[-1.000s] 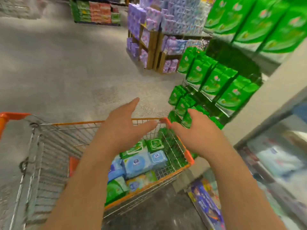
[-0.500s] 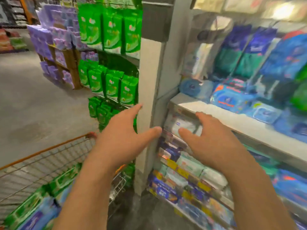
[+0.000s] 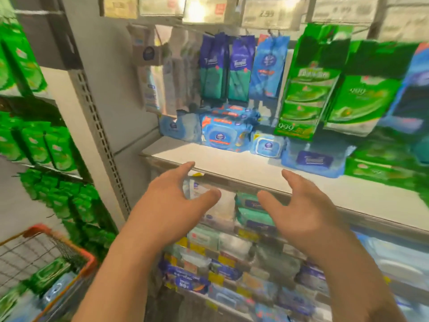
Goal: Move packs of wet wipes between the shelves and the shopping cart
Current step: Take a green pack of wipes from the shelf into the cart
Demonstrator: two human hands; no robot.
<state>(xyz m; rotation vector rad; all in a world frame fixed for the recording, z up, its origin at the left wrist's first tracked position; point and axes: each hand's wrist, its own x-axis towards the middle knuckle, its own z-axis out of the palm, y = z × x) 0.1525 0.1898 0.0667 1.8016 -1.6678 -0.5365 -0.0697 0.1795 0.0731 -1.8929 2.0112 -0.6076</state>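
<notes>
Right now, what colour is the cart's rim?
Orange, on the cart rim, seen at lower left in the head view.

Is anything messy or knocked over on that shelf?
A little. On the white shelf, the blue packs sit in a crooked pile, tilted different ways, with bare shelf in front. Nothing looks spilled or torn. Both hands, left and right, are empty.

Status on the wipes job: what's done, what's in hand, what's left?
Done: several packs already lie in the shopping cart. In hand: nothing; left hand and right hand are both open and empty, raised in front of the white shelf. Left: the blue wipes packs on that shelf and the lower rows look untouched.
</notes>
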